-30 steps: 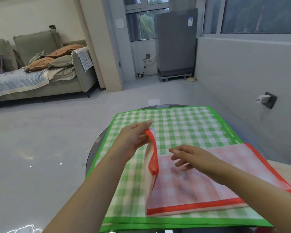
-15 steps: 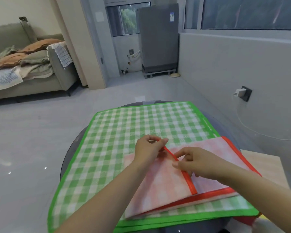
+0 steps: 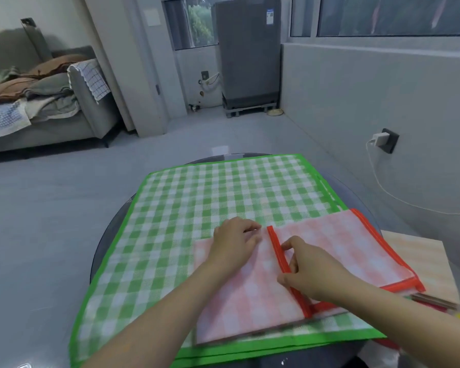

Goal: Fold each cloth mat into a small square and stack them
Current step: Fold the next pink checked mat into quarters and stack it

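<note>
1. Hands first: the right hand (image 3: 310, 269) pinches the red hem (image 3: 279, 251) of the red-checked cloth mat (image 3: 252, 296) between thumb and fingertips, and the left hand (image 3: 234, 244) rests on the folded flap just left of that hem, fingers curled; whether it pinches cloth I cannot tell.
2. The mat lies on the green-checked cloth mat (image 3: 197, 203), at its near right part, on the round bench (image 3: 101, 251).
3. To fold well, I judge the hem should run parallel to the mat's far right edge, corners matched, then be pressed flat outward from the hem.
4. Beyond the mat's right edge sits a wooden board (image 3: 422, 256).
</note>
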